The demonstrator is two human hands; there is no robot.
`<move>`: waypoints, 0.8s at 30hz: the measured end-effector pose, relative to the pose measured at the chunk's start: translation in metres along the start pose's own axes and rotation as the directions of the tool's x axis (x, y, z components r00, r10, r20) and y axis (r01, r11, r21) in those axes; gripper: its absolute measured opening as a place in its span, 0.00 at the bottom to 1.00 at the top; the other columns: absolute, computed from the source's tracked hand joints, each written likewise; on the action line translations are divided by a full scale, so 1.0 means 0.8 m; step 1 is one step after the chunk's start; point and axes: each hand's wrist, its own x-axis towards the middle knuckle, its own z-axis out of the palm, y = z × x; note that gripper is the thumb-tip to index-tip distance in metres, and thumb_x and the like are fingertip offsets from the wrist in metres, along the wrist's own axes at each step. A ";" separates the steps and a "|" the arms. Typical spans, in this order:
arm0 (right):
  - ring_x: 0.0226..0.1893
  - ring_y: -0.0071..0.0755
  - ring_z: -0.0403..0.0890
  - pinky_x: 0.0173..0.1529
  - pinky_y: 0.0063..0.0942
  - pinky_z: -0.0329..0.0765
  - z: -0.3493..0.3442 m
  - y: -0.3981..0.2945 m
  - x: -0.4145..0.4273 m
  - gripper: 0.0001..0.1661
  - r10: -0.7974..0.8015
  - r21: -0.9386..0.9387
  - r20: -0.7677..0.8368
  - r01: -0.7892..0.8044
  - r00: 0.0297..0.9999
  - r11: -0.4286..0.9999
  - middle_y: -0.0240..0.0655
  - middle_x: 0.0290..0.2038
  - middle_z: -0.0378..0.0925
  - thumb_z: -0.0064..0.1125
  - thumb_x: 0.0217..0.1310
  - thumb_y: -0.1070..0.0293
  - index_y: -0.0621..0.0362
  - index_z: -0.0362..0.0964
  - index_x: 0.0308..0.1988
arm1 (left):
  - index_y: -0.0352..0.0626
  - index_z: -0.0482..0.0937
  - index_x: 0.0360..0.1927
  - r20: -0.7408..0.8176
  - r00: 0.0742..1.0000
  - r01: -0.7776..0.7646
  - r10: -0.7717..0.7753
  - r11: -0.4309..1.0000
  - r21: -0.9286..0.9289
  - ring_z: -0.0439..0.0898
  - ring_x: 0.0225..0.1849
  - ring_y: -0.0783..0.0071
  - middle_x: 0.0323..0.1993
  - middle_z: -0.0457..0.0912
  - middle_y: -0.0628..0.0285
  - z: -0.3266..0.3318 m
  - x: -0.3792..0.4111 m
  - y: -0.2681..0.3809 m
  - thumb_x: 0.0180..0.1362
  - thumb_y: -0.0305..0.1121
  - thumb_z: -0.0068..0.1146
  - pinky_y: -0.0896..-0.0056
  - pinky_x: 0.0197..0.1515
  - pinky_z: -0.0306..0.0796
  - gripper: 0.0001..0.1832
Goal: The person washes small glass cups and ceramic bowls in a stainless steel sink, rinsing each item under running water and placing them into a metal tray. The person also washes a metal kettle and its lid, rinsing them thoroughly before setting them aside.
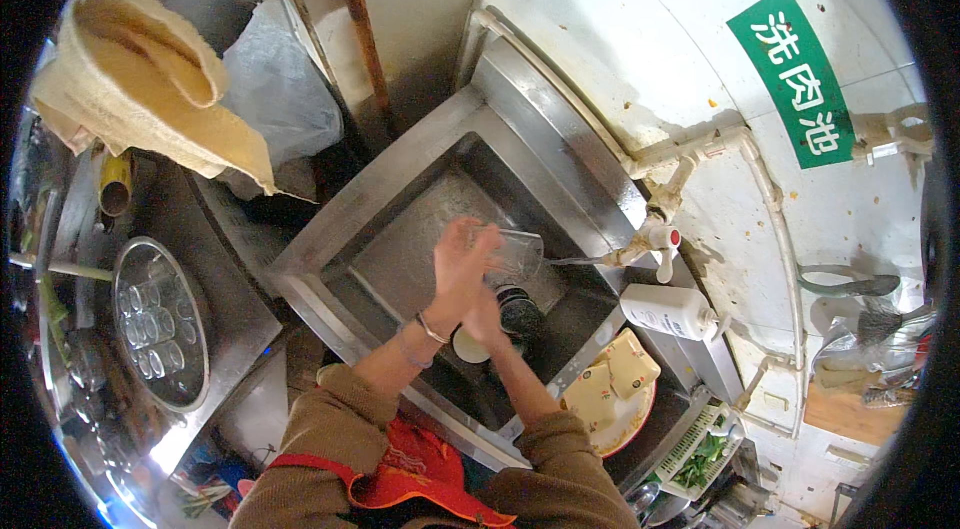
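Over the stainless steel sink (pixel 375 274), my left hand (pixel 465 259) grips a clear drinking glass (pixel 519 251) lying on its side. The glass's far end points at the tap (pixel 651 244), where a thin stream of water (pixel 577 259) shows. My right hand (pixel 484 315) is close below, blurred and partly hidden behind my left wrist; its fingers cannot be made out. Beneath my hands in the sink are a dark, ridged round object (pixel 519 311) and a pale round object (pixel 471 346), partly covered by my arms.
A round tray (pixel 199 379) with several glasses stands left. Right of the sink are a white pump bottle (pixel 664 311), a plate (pixel 626 428) with cream-coloured dishes and a basket (pixel 679 446) of greens. A yellow cloth (pixel 150 93) hangs upper left; a green sign (pixel 799 78) bears writing.
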 end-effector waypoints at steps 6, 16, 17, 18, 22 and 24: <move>0.53 0.50 0.61 0.55 0.47 0.58 0.125 -0.003 -0.062 0.25 -0.019 -0.534 0.336 0.207 0.942 0.820 0.48 0.52 0.60 0.42 0.58 0.59 0.54 0.57 0.55 | 0.36 0.63 0.42 0.087 0.938 0.336 -0.337 0.814 -0.474 0.77 0.36 0.54 0.37 0.75 0.48 -0.048 -0.020 0.028 0.56 0.46 0.48 0.60 0.35 0.75 0.22; 0.43 0.45 0.70 0.43 0.39 0.68 0.055 -0.004 -0.015 0.33 0.305 0.435 0.182 -0.355 0.935 0.828 0.46 0.45 0.65 0.61 0.41 0.67 0.63 0.58 0.48 | 0.39 0.65 0.40 0.042 0.989 0.148 -0.142 0.960 -0.239 0.77 0.36 0.61 0.35 0.75 0.54 -0.104 -0.072 0.078 0.55 0.43 0.50 0.67 0.34 0.74 0.18; 0.40 0.42 0.70 0.41 0.38 0.69 0.045 0.005 -0.004 0.32 0.298 0.519 0.135 -0.323 0.945 0.791 0.45 0.42 0.67 0.62 0.38 0.67 0.64 0.59 0.45 | 0.39 0.65 0.41 -0.002 0.995 0.099 -0.101 0.983 -0.157 0.77 0.36 0.64 0.35 0.75 0.56 -0.113 -0.084 0.090 0.55 0.41 0.51 0.69 0.34 0.74 0.17; 0.38 0.39 0.71 0.39 0.37 0.69 0.033 0.020 0.005 0.31 0.296 0.597 0.078 -0.283 0.952 0.751 0.44 0.38 0.69 0.63 0.35 0.68 0.65 0.60 0.42 | 0.39 0.65 0.41 -0.041 0.997 0.054 -0.057 0.996 -0.070 0.76 0.35 0.68 0.35 0.75 0.57 -0.117 -0.093 0.102 0.55 0.39 0.52 0.71 0.33 0.74 0.17; 0.22 0.25 0.67 0.30 0.29 0.69 -0.036 0.072 0.062 0.24 0.199 0.595 -0.418 0.102 0.886 0.797 0.31 0.25 0.66 0.59 0.36 0.81 0.62 0.59 0.38 | 0.38 0.66 0.43 -0.107 0.955 -0.227 0.278 0.910 0.348 0.74 0.33 0.78 0.35 0.74 0.63 -0.162 -0.105 0.108 0.53 0.35 0.55 0.77 0.32 0.72 0.18; 0.24 0.25 0.68 0.27 0.24 0.69 -0.081 0.107 0.089 0.27 0.457 0.935 -0.241 0.079 0.856 0.346 0.31 0.26 0.66 0.60 0.39 0.79 0.61 0.58 0.42 | 0.38 0.66 0.42 -0.121 0.934 -0.288 0.335 0.910 0.298 0.73 0.32 0.80 0.34 0.74 0.64 -0.180 -0.132 0.147 0.52 0.35 0.56 0.78 0.31 0.71 0.18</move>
